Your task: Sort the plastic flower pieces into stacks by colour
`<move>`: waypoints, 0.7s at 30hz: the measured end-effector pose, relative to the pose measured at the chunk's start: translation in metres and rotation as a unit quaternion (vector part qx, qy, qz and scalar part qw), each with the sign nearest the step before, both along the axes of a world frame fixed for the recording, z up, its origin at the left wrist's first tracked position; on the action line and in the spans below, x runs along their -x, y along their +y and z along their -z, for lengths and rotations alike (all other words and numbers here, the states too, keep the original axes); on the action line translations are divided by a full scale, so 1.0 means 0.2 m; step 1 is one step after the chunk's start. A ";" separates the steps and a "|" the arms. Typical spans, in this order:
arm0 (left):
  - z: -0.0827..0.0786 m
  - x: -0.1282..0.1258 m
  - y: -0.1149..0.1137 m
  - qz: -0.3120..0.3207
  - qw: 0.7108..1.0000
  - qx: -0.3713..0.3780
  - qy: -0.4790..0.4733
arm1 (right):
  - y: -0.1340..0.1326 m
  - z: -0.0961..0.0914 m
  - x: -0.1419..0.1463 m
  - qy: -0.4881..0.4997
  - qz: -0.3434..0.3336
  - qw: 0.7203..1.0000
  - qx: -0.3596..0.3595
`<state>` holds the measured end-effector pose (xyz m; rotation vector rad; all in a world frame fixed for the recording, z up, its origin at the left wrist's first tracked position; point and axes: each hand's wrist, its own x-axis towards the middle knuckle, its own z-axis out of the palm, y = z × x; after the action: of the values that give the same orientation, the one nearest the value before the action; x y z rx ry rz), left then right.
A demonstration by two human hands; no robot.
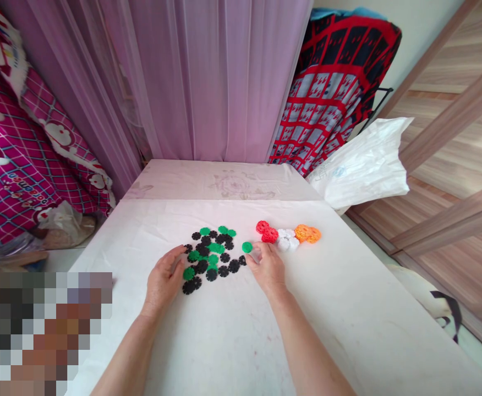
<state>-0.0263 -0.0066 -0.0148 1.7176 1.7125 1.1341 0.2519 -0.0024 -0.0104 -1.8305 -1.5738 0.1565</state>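
Observation:
Mixed black notched plastic discs (234,266) and green notched plastic discs (217,248) lie spread in a loose patch on the white-covered table (224,341). At the patch's left edge is my left hand (165,278), thumb and fingers apart, fingertips beside a black disc (187,248). My right hand (268,266) is on the other side, with a single green disc (247,247) at its thumb and fingertips. Beyond that hand lie small groups of red discs (267,232), white discs (287,240) and orange discs (307,234).
A white plastic bag (365,162) hangs at the table's right side. Purple curtains (208,82) stand behind the far edge. Patterned red cloth (323,93) is at the back right, pink checked cloth (38,126) at the left. A blurred-out area covers the lower left.

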 end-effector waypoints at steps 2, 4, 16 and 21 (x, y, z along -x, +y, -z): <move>0.00 0.00 0.00 0.001 1.000 -0.004 0.000 | 0.00 0.00 0.01 -0.010 0.007 1.000 0.010; -0.01 0.00 0.00 0.000 1.000 -0.008 0.002 | 0.01 -0.01 0.01 -0.020 0.007 0.999 0.028; 0.01 0.00 0.00 -0.003 1.000 -0.008 -0.006 | 0.03 -0.05 0.02 -0.036 0.010 0.996 0.078; 0.01 0.00 0.00 -0.004 1.000 -0.005 -0.007 | 0.03 -0.06 0.02 -0.036 0.008 0.996 0.084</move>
<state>-0.0264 -0.0062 -0.0176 1.7058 1.7096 1.1569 0.2484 0.0039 0.0013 -1.9972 -1.6380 0.2228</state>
